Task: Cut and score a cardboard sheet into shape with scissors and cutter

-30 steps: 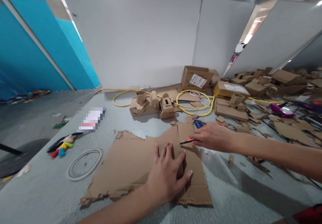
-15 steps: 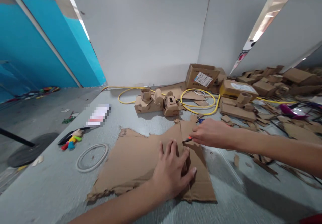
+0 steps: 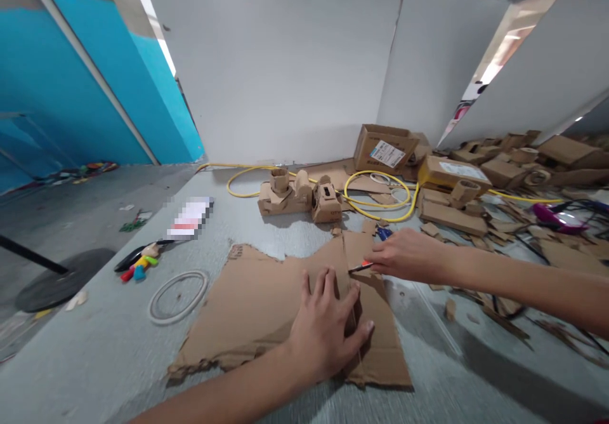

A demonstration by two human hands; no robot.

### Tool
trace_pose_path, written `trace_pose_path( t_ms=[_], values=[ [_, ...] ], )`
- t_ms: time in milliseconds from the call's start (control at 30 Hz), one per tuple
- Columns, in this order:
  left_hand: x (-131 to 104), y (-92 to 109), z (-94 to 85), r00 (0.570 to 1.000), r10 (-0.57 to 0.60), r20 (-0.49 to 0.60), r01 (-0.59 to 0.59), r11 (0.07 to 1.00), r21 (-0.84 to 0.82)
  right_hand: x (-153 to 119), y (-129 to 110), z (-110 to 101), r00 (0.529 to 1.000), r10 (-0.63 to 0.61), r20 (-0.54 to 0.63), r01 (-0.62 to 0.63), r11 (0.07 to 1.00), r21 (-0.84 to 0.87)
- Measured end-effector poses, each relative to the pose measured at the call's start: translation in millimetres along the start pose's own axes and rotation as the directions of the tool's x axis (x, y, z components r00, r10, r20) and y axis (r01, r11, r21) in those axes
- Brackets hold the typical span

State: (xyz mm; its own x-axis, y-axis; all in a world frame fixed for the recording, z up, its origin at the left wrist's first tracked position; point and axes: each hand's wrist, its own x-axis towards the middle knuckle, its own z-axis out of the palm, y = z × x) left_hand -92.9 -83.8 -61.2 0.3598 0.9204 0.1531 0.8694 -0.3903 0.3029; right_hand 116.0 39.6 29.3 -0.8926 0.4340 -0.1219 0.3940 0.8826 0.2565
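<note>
While left grip (image 3: pixel 326 322) rests splayed on cardboard sheet (image 3: pixel 266 300), right grip (image 3: pixel 404 254) clasps slim tool (image 3: pixel 360 267).

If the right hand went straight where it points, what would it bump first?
Probably the left hand. The thin tool in the right hand points across the cardboard toward those fingers, though depth is hard to tell.

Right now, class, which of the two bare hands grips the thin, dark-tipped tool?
The right hand pinches the thin tool. The left hand, by contrast, grips nothing: it lies spread, palm down, on the flat cardboard sheet.
</note>
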Motion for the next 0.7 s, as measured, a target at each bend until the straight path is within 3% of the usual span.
trace_pose_path(
  t_ms=[367,700],
  values=[
    [-0.9,-0.3,1.6,1.000,0.008,-0.002,-0.008,1.000,-0.012,4.8,-14.5,-9.3,0.990,0.092,0.111,-0.091,0.996,-0.013],
    [1.0,8.8,-3.2,1.000,0.010,0.006,-0.010,1.000,0.029,-12.6,-12.7,0.8,0.991,0.131,0.038,-0.133,0.989,0.068]
  ],
)
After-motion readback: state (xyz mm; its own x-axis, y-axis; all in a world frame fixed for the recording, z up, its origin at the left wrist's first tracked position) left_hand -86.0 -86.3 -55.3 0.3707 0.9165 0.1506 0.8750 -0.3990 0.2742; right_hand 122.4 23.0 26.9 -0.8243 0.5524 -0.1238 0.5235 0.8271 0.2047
